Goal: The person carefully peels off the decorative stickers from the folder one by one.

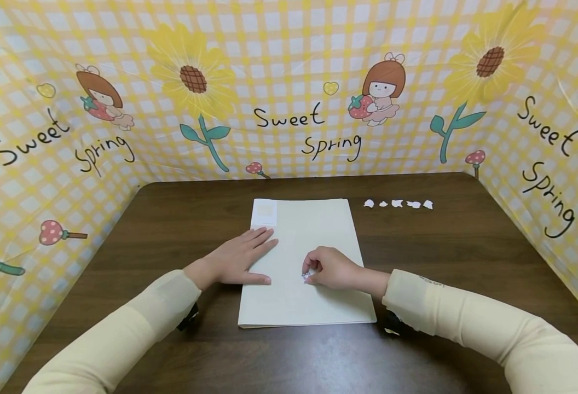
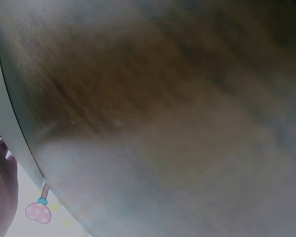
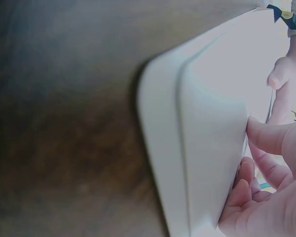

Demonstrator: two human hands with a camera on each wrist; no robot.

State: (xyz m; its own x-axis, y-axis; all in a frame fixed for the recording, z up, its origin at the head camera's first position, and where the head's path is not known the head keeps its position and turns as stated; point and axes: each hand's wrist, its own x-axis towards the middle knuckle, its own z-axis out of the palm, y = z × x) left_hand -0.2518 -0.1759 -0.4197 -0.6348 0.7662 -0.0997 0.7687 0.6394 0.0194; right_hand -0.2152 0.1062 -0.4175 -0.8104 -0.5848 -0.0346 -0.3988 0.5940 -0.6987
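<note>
A large off-white pad or folder (image 1: 318,230) lies on the dark table, with a small white rectangle (image 1: 265,211) at its upper left corner. My left hand (image 1: 242,257) rests flat on the left edge of the pad, fingers spread. Over the pad's middle, my right hand (image 1: 335,268) pinches a small piece with a bluish print (image 1: 305,277) between thumb and fingers; most of it is hidden. In the right wrist view the same right hand (image 3: 271,182) appears low at the pad's surface, and the pinched piece cannot be made out.
Several small white irregular scraps (image 1: 397,203) lie in a row on the table (image 1: 441,246), right of the pad's top edge. A yellow checked cloth (image 1: 289,71) with flowers and lettering stands around the table's back and sides.
</note>
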